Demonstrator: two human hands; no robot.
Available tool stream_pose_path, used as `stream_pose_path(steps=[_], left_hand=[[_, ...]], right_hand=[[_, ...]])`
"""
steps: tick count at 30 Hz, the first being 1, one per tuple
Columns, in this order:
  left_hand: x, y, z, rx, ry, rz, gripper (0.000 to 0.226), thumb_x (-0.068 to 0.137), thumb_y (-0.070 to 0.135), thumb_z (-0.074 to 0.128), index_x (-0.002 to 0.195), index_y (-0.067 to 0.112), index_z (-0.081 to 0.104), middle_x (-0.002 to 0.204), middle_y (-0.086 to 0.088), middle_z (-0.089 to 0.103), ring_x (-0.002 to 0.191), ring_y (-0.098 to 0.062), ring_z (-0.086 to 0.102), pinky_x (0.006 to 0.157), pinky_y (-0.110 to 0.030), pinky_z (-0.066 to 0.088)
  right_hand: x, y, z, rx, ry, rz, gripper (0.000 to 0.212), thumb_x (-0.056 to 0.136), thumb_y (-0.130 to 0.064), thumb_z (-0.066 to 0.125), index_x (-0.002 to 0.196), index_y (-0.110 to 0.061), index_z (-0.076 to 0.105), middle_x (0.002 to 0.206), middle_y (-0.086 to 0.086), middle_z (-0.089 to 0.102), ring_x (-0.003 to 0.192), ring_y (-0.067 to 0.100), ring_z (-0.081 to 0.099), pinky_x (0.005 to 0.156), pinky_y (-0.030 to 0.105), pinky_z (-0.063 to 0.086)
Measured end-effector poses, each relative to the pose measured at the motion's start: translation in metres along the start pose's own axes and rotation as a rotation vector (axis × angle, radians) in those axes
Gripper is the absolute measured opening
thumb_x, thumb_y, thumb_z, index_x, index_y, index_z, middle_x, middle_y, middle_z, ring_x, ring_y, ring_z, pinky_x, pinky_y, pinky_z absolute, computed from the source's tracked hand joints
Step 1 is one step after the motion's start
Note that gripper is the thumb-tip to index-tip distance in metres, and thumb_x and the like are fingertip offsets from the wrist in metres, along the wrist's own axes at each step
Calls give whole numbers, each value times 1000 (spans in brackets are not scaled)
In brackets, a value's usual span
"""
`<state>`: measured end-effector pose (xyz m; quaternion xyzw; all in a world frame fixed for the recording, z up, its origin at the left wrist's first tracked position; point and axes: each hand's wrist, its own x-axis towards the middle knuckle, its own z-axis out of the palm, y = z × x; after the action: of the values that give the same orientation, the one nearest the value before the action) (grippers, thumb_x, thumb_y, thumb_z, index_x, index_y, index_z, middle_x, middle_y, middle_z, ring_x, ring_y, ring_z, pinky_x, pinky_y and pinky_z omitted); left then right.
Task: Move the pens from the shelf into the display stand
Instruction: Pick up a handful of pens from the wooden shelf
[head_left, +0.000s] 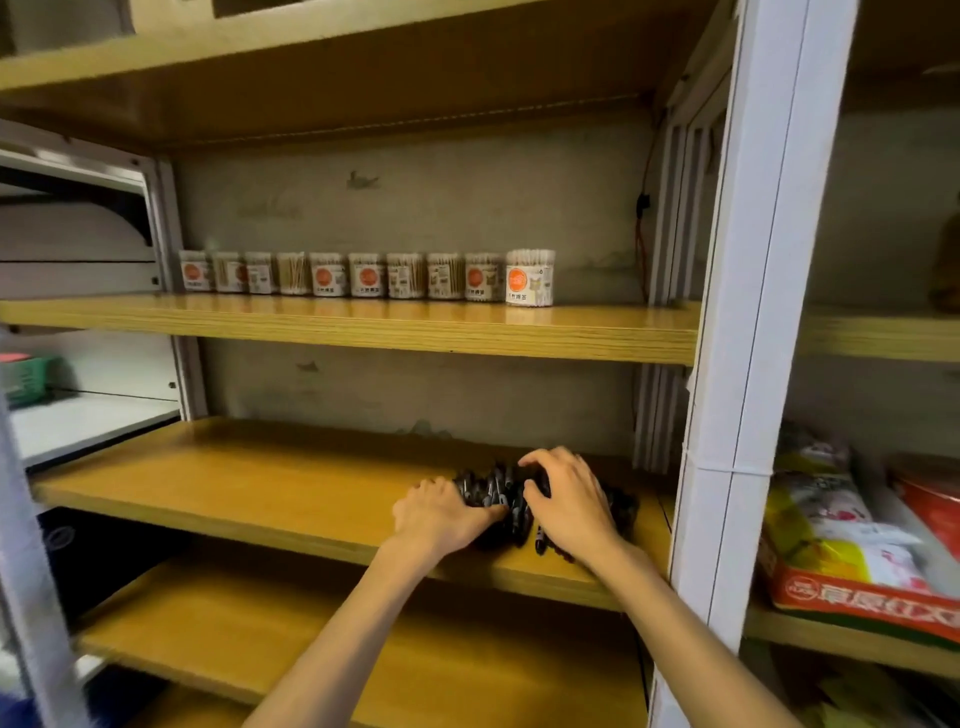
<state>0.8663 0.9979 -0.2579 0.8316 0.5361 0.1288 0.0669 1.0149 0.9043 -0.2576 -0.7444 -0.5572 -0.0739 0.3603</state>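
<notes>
A heap of several dark pens (500, 496) lies on the middle wooden shelf (260, 483), toward its right end. My left hand (441, 514) sits at the heap's left side, its fingers curled around a bunch of the pens. My right hand (569, 501) comes over the heap from the right, fingers bent down onto the pens and curled on them. A few pens (621, 506) stick out past my right hand. No display stand is in view.
A row of several cotton-swab jars (530, 278) lines the shelf above. A white upright post (737, 364) bounds the shelf on the right; beyond it lie bagged goods (841, 530). A lower wooden shelf (311, 649) runs beneath. A green basket (28, 379) is at far left.
</notes>
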Motion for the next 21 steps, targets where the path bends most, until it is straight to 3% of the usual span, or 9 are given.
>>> stream_pose_path(steps=[8, 16, 21], left_hand=[[23, -5, 0, -13, -61, 57, 92, 82, 85, 40, 133, 10, 55, 133, -9, 59, 120, -32, 56, 101, -41, 47], [36, -2, -3, 72, -41, -5, 94, 81, 87, 41, 132, 11, 59, 131, -7, 62, 121, -31, 57, 94, -39, 46], [42, -5, -2, 60, -41, -15, 86, 82, 85, 44, 126, 13, 63, 125, -6, 65, 115, -29, 60, 80, -36, 40]], right_hand=[[13, -2, 4, -13, 8, 31, 28, 99, -26, 56, 126, -31, 59, 133, -5, 56, 133, 17, 45, 109, 37, 37], [17, -4, 7, -40, -7, 43, 28, 98, -26, 56, 125, -32, 60, 131, -5, 56, 130, 17, 46, 105, 35, 38], [17, -2, 7, -48, -8, 46, 28, 98, -26, 56, 125, -32, 60, 131, -5, 56, 130, 17, 47, 105, 35, 38]])
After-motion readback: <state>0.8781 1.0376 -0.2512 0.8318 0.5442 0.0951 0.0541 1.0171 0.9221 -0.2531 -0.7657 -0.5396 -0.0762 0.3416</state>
